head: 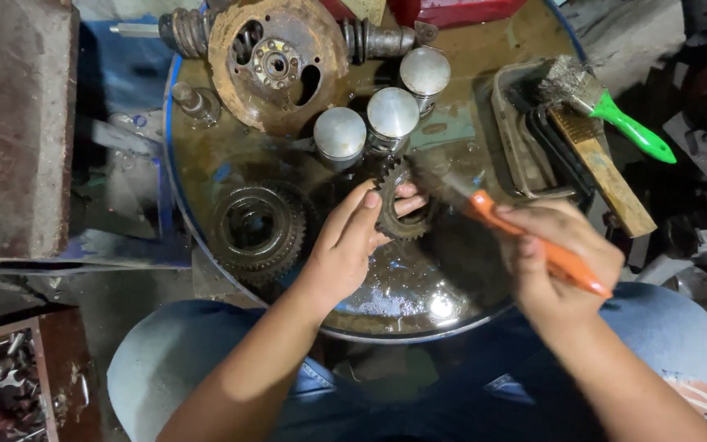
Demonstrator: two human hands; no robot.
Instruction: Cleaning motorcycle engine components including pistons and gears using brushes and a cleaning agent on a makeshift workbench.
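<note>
A small dark toothed steel gear (403, 202) stands on edge near the middle of the round oily drum top (419, 286), pinched in the left hand (345, 245), whose fingers curl round its rim and through its bore. The right hand (562, 254), at about three o'clock from the gear, is closed in a fist round the orange plastic handle of a brush (525, 237) whose blurred bristle end lies against the gear's upper right edge. At nine o'clock from the gear a larger grimy cluster gear (257, 225) lies flat. At twelve o'clock stand three shiny silver pistons (392, 115), crowns up, and beyond them a rusty round flange plate (276, 61) on a shaft. At two o'clock a shallow metal tray (521, 143) holds a green-handled brush (615, 115) and a wooden-backed brush (603, 168).
</note>
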